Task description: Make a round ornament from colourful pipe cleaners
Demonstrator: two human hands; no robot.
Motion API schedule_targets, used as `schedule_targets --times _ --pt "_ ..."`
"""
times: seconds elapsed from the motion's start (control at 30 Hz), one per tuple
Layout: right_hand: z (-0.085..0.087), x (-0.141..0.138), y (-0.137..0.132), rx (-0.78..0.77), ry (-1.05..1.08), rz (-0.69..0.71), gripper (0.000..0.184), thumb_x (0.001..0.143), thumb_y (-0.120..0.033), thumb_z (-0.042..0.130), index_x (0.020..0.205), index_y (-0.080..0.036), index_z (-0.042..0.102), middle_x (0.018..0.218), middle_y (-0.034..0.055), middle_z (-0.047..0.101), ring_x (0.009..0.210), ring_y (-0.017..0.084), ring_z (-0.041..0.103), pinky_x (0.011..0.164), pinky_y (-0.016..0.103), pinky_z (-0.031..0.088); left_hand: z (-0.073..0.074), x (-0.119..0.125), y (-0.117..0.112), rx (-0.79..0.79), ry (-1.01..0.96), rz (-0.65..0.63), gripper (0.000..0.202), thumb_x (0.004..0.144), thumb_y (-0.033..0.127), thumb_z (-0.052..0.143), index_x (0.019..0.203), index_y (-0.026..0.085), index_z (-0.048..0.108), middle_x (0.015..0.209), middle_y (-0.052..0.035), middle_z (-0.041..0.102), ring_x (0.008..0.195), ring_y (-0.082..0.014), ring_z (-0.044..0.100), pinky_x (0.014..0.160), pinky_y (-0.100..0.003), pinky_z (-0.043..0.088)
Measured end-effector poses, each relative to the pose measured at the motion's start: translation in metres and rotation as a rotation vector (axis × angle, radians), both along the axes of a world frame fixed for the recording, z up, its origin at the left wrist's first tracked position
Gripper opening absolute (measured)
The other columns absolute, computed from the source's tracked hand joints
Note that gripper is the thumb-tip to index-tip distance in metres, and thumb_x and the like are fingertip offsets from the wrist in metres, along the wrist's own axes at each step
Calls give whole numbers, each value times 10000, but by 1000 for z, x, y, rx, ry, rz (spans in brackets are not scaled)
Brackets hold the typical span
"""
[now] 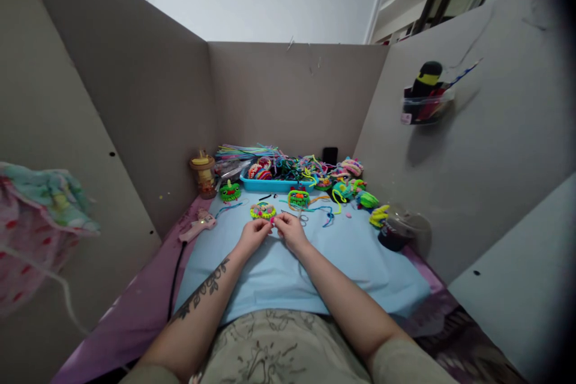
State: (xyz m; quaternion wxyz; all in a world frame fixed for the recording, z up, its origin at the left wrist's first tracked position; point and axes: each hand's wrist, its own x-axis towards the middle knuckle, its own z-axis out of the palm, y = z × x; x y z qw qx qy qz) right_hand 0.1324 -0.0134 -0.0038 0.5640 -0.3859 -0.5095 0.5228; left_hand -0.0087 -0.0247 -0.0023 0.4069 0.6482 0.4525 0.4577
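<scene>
As I see it, the left hand (254, 233) and right hand (291, 230) pinch one pink bit (272, 221) between them, mid-frame.

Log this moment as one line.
left hand: pinching small pink piece | right hand: pinching same piece | beyond hands: yellow yarn figure on blue cloth | farther back: blue tray holding yarn

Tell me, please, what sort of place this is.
Probably a small craft booth: grey panels enclose the table on three sides, a blue tray holds tangled yarn, and fuzzy figures lie nearby.
</scene>
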Motion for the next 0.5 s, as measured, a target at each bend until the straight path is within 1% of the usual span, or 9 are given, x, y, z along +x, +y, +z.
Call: schedule_targets --times 0.03,0.1,0.2,0.3,0.37,0.43,0.5 --pt "0 0 1 -63 77 66 203 656 -345 669 646 -167 572 483 -63 454 404 57 329 379 191 220 1 0 -1 27 19 5 356 773 462 556 684 128 637 544 2 562 465 -88 434 461 -200 325" --pt "2 2 1 -177 184 186 208 606 -310 713 642 -155 579 482 -55 465 409 47 336 359 173 195 4 0 -2 90 54 22 320 771 426 563 673 133 645 579 -11 589 526 -106 474 508 -210 348" --pt "5 8 1 -322 243 315 208 574 -255 740 628 -143 573 477 -45 482 401 33 333 337 150 164 5 0 -4 159 75 69 265 748 391 593 704 139 661 622 -21 619 581 -127 508 557 -225 371" --pt "8 15 1 -445 283 403 200 581 -193 734 630 -143 547 474 -45 484 389 27 337 322 129 129 3 0 -5 202 57 101 276 733 369 628 887 143 668 582 8 582 546 -120 490 555 -225 371" --pt "9 18 2 -551 302 479 185 602 -155 711 651 -143 533 474 -47 476 387 27 351 315 114 113 1 0 -6 231 69 85 318 743 346 630 998 157 652 580 17 574 535 -117 487 560 -226 381" --pt "10 21 3 -655 303 556 151 635 -141 671 676 -140 525 469 -49 462 378 26 346 306 104 101 0 -1 -7 286 130 48 277 776 302 598 1015 178 662 655 -11 626 588 -132 532 609 -244 415" --pt "10 23 4 -719 298 607 113 668 -146 630 695 -139 521 461 -47 456 370 30 336 295 99 93 0 -2 -8 371 213 17 230 810 249 549 989 196 683 788 -52 675 706 -158 586 698 -272 441"
